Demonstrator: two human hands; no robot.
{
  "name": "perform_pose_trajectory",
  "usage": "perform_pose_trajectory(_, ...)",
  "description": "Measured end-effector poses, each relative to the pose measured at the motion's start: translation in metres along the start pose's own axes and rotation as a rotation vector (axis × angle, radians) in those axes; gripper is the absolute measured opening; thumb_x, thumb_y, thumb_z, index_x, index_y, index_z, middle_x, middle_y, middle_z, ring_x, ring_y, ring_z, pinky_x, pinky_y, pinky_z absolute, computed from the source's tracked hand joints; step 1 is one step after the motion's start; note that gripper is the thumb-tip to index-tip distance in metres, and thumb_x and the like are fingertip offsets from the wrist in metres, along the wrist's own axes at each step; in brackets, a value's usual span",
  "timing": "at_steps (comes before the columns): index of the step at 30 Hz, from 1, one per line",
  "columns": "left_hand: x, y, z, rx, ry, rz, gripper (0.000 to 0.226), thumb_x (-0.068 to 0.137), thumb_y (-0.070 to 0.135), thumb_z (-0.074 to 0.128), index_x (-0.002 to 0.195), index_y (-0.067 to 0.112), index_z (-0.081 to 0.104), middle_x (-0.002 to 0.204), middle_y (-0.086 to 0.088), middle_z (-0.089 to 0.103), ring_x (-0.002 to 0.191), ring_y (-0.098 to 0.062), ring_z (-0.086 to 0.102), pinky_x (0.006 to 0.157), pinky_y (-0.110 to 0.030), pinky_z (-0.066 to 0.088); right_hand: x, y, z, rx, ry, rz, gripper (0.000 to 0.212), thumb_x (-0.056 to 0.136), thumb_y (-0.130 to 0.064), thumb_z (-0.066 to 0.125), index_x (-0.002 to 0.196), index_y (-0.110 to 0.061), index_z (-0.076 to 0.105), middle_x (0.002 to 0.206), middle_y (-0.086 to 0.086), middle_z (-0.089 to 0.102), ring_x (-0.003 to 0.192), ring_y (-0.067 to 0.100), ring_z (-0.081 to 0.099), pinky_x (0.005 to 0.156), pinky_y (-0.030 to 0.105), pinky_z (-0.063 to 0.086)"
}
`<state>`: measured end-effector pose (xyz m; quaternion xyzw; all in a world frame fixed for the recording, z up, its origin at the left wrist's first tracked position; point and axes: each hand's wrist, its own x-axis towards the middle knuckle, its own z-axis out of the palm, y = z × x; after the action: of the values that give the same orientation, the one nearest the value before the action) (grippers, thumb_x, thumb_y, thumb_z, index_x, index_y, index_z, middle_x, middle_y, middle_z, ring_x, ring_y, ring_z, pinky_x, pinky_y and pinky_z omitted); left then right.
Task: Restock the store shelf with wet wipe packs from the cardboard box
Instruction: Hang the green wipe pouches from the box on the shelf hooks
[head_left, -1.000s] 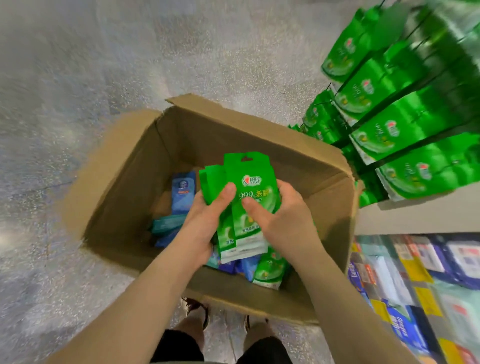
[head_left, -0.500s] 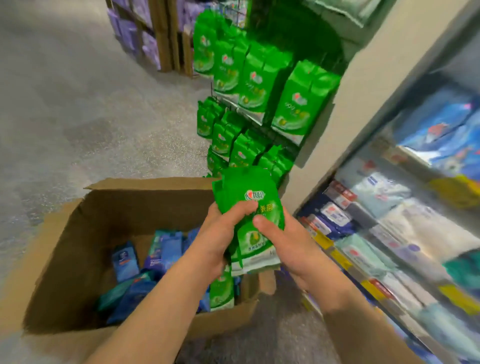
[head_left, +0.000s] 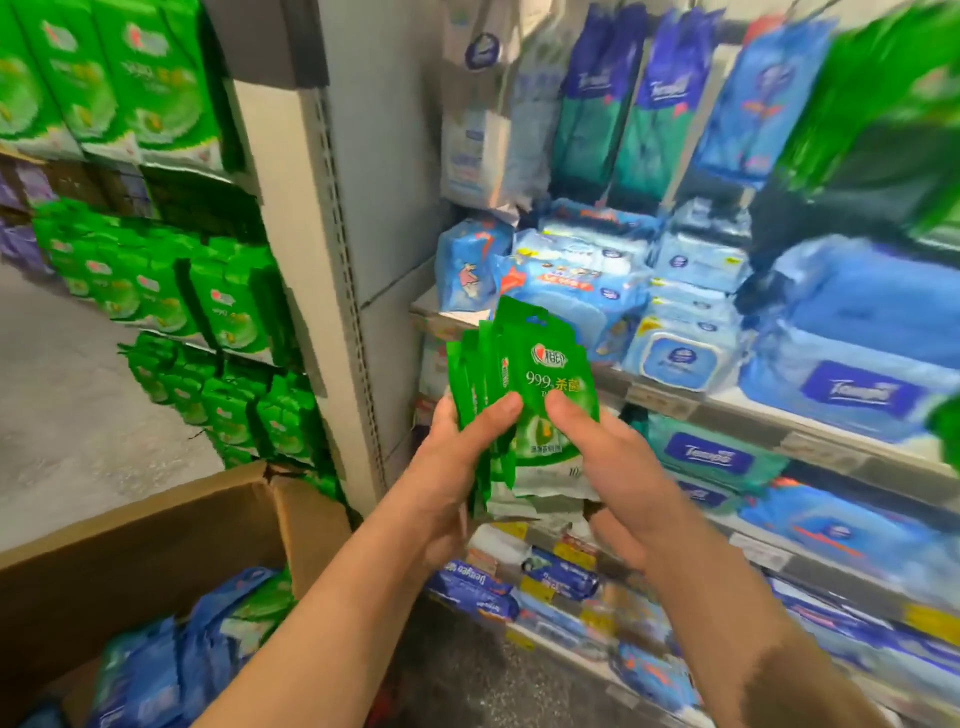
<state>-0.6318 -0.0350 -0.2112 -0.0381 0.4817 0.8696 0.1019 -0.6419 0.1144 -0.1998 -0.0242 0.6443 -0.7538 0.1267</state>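
A fanned stack of green wet wipe packs (head_left: 535, 374) is held upright between both hands in front of the shelf post. My left hand (head_left: 457, 467) grips the stack from the left, thumb across the front pack. My right hand (head_left: 608, 478) holds it from the right, thumb on the front. The open cardboard box (head_left: 156, 540) sits at lower left with blue and green packs (head_left: 208, 639) inside. Matching green packs (head_left: 223, 306) hang in rows on the rack at left.
The grey shelf post (head_left: 332, 260) stands between the green rack and the shelves (head_left: 727, 405) at right, which carry blue tissue and wipe packs. More green packs (head_left: 883, 104) hang blurred at upper right. Grey floor (head_left: 67, 405) lies to the left.
The view has swung up and right from the box toward the shelves. Both hands have lifted the green stack higher, level with the blue packs on the shelf.
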Motion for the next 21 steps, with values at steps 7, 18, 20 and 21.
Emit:
perform_pose_trajectory(7,0.033,-0.009,0.073,-0.034,-0.161,-0.023,0.059,0.084,0.034,0.071,0.138,0.021,0.051,0.133,-0.015,0.06,0.124,-0.037,0.056,0.107,-0.061,0.037,-0.012,-0.051,-0.063,-0.281,0.206,-0.156,0.026,0.1,-0.041,0.061,0.109,-0.023,0.077,0.105,-0.009,0.079,0.102,0.01,0.073,0.099,0.04,0.053)
perform_pose_trajectory(18,0.097,0.022,0.131,0.026,-0.358,-0.095,0.063,0.068,0.009,0.07,0.129,0.018,0.054,0.119,-0.018,0.068,0.103,-0.042,0.067,0.079,-0.05,0.055,0.011,-0.095,-0.126,-0.126,0.659,-0.254,0.033,0.094,-0.056,0.063,0.108,-0.029,0.075,0.105,-0.011,0.078,0.106,0.015,0.072,0.103,0.048,0.051)
perform_pose_trajectory(20,0.111,0.03,0.136,0.049,-0.384,-0.122,0.053,0.072,0.007,0.068,0.122,0.02,0.057,0.112,-0.015,0.072,0.095,-0.036,0.07,0.072,-0.043,0.056,0.015,-0.11,-0.137,-0.117,0.784,-0.353,0.036,0.096,-0.056,0.058,0.107,-0.026,0.075,0.106,-0.007,0.078,0.106,0.021,0.072,0.105,0.053,0.05)
perform_pose_trajectory(21,0.116,0.035,0.141,0.055,-0.392,-0.127,0.044,0.077,0.005,0.064,0.119,0.017,0.058,0.103,-0.013,0.075,0.086,-0.032,0.073,0.066,-0.038,0.057,0.015,-0.118,-0.142,-0.133,0.842,-0.406,0.036,0.096,-0.056,0.056,0.105,-0.027,0.075,0.104,-0.007,0.079,0.104,0.022,0.072,0.104,0.053,0.051)
